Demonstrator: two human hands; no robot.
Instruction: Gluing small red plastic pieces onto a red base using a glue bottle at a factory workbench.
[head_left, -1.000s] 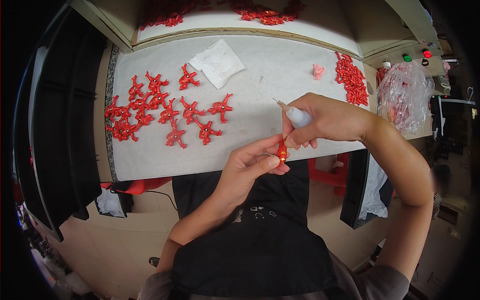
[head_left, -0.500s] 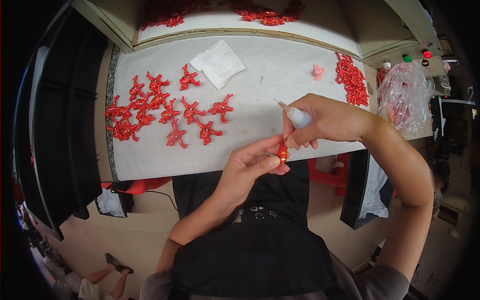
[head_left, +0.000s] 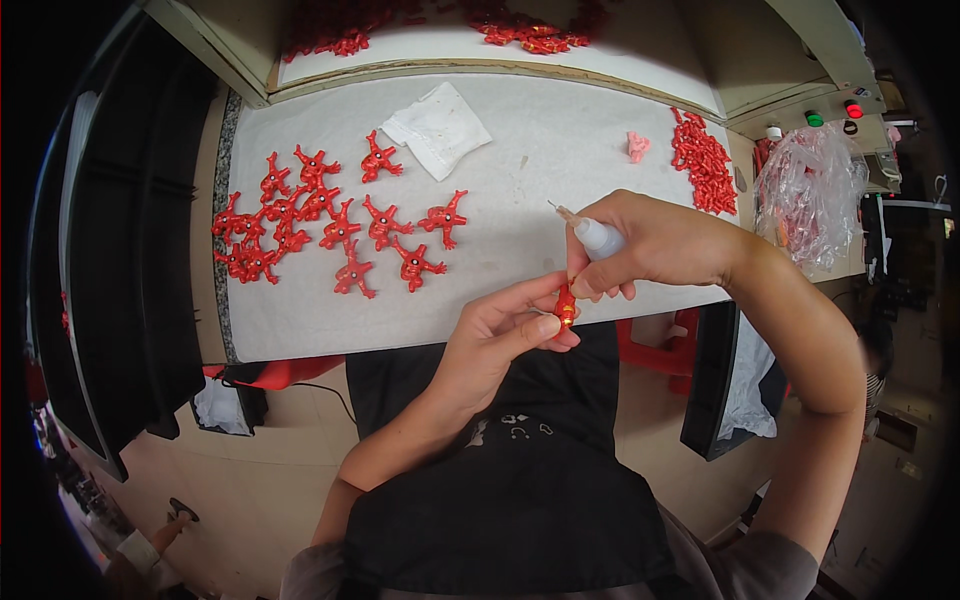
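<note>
with left hand (head_left: 500, 335) fingers pinching the small red piece (head_left: 566, 305) just off the counter (head_left: 520, 180) edge and right hand (head_left: 655, 245) gripping the needle-tipped bottle (head_left: 598, 236), best keep piece steady, tip close, squeeze lightly.

Left arm: it is brought up from the bottom edge, bent at the elbow, with the forearm leaning up and to the right.
Left hand (head_left: 500, 335): it is held palm up, with the fingers curled in. A small red piece (head_left: 566, 303) is pinched between the thumb and the fingertips.
Right arm: it is bent sharply at the elbow and reaches in from the right side.
Right hand (head_left: 650, 245): it is closed around a small white bottle (head_left: 598, 236), and the red piece is touched by its fingertips too.
Both hands: they are held close together, touching at the fingertips.
</note>
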